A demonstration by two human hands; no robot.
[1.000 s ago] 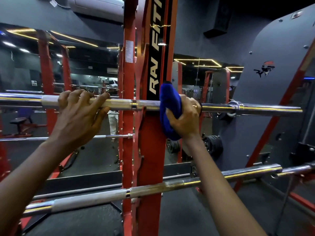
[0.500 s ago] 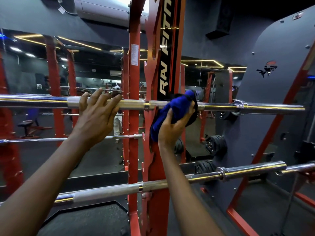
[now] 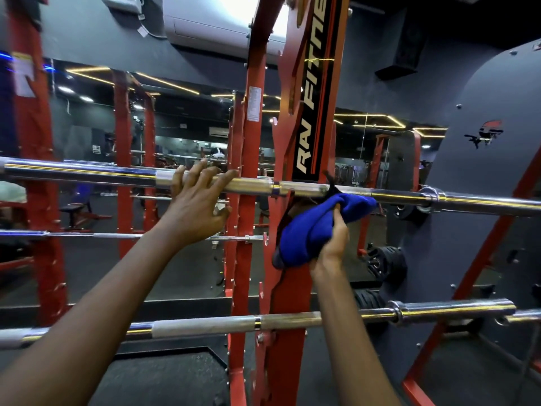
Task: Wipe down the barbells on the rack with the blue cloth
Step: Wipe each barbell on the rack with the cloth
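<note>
Left hand (image 3: 199, 202) spread atop the upper barbell (image 3: 87, 172); right hand (image 3: 332, 243) clutches the bunched blue cloth (image 3: 307, 230) just beneath it, centre-right. Best move: wrap cloth round the bar, squeeze, slide.

Glossy chrome barbell (image 3: 87, 174), soft cloth (image 3: 307, 230)

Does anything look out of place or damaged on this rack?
Nothing stands out. The upper barbell and lower barbell lie across the rack; the right hand holds the cloth bunched under the upper barbell.
</note>
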